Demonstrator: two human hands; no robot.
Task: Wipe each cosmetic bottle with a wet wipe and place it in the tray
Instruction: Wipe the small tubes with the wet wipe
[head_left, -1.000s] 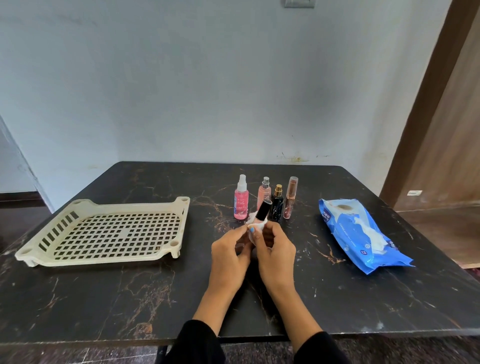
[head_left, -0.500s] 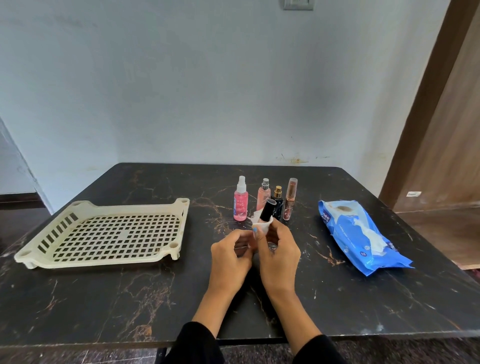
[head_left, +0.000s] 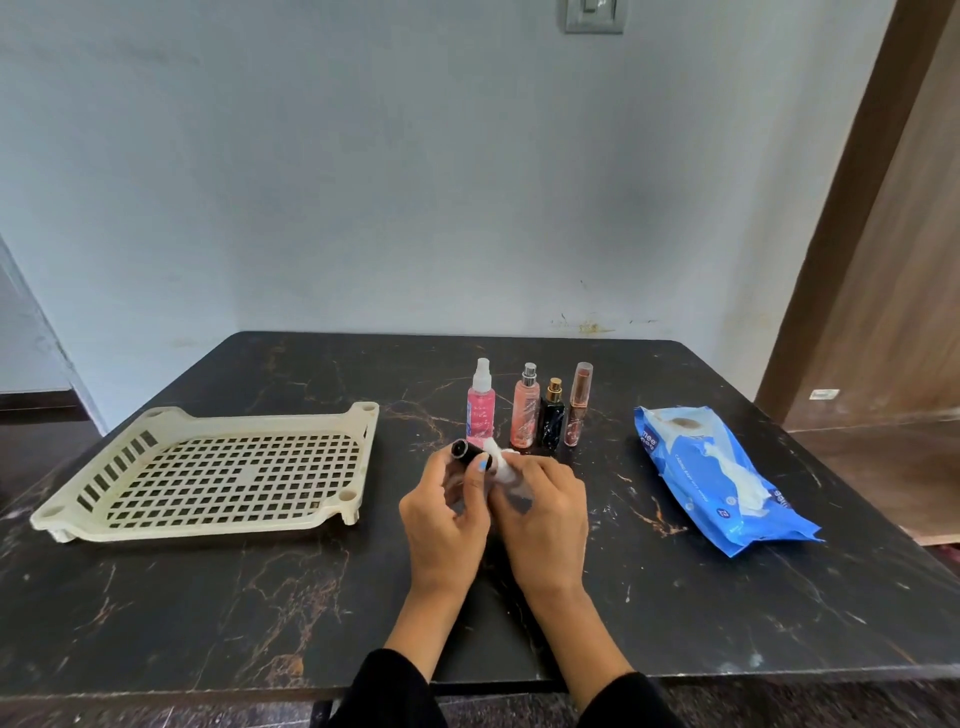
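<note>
Since a second ago the small black-capped bottle (head_left: 464, 450) has tipped from pointing at one o'clock to pointing at ten o'clock, cap toward the tray (head_left: 62, 522). Head view: the left hand (head_left: 445, 512) grips its cap end while the right hand (head_left: 545, 512) pinches the wet wipe (head_left: 498, 457) round its body, both above the tabletop (head_left: 208, 613) just in front of four standing bottles (head_left: 524, 410). It looks light, rigid and probably slick when wet, so I would hold it by the cap.
</note>
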